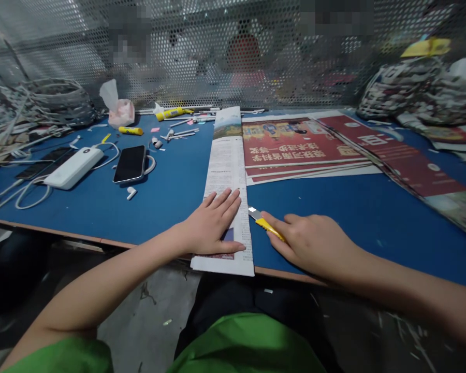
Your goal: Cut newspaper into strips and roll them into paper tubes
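A folded strip of newspaper (226,155) lies lengthwise in front of me, its near end jutting past the table's front edge. My left hand (212,225) presses flat on it with the fingers spread. A yellow utility knife (270,228) is gripped in my right hand (314,243), just right of the strip. Its blade tip is at or very near the paper's right edge; I cannot tell whether it touches. The fingers of my right hand are wrapped round the handle.
Red printed newspapers (295,145) are stacked behind right on the blue table (171,207). At left lie a white power bank (75,167), a phone (130,164), an earbud (131,192) and glue sticks (173,113). Woven paper baskets (60,101) stand at both sides, before a perforated metal panel (202,57).
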